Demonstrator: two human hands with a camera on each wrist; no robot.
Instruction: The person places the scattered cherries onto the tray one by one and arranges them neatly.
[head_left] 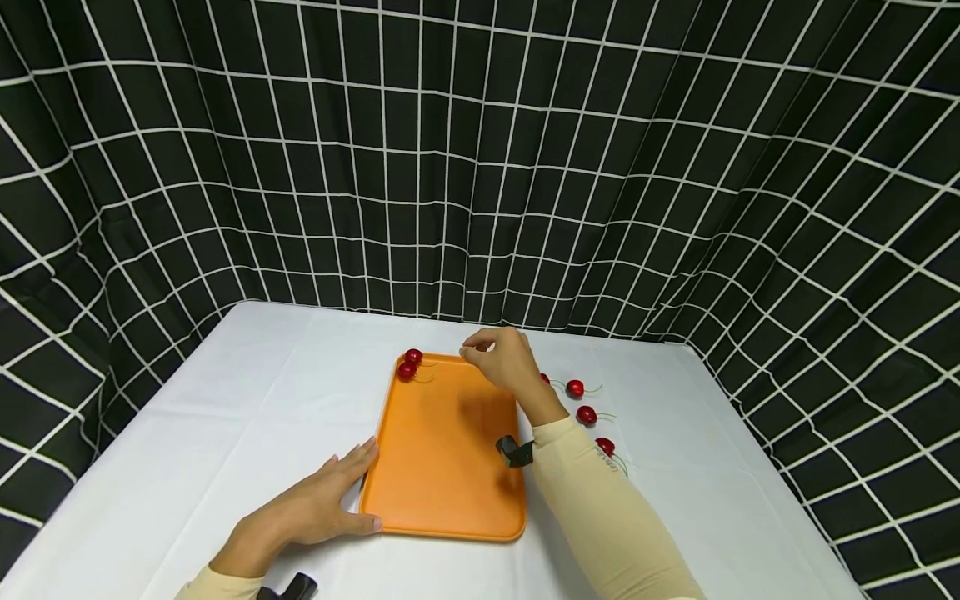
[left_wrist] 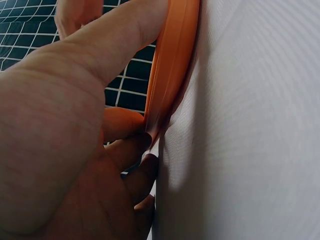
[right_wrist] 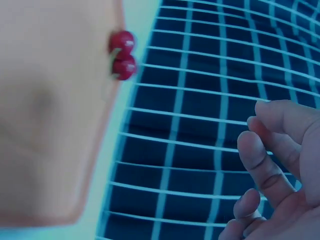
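An orange tray (head_left: 450, 450) lies on the white-covered table. Two red cherries (head_left: 407, 370) with thin stems sit together at its far left corner; the right wrist view shows the same cherry pair (right_wrist: 123, 55) side by side. My left hand (head_left: 318, 504) rests at the tray's near left corner, its thumb at the near rim and fingertips along the left side. Above the tray's far right part hovers my right hand (head_left: 502, 358), fingers loosely bent. In the right wrist view, nothing shows between the thumb and fingers of that right hand (right_wrist: 277, 165).
Right of the tray lie several loose cherries, among them a far cherry (head_left: 575, 388), a middle cherry (head_left: 587, 415) and a nearer cherry (head_left: 604, 447) partly behind my right sleeve (head_left: 600, 508). A black curtain (head_left: 420, 167) with white grid lines surrounds the table (head_left: 225, 400).
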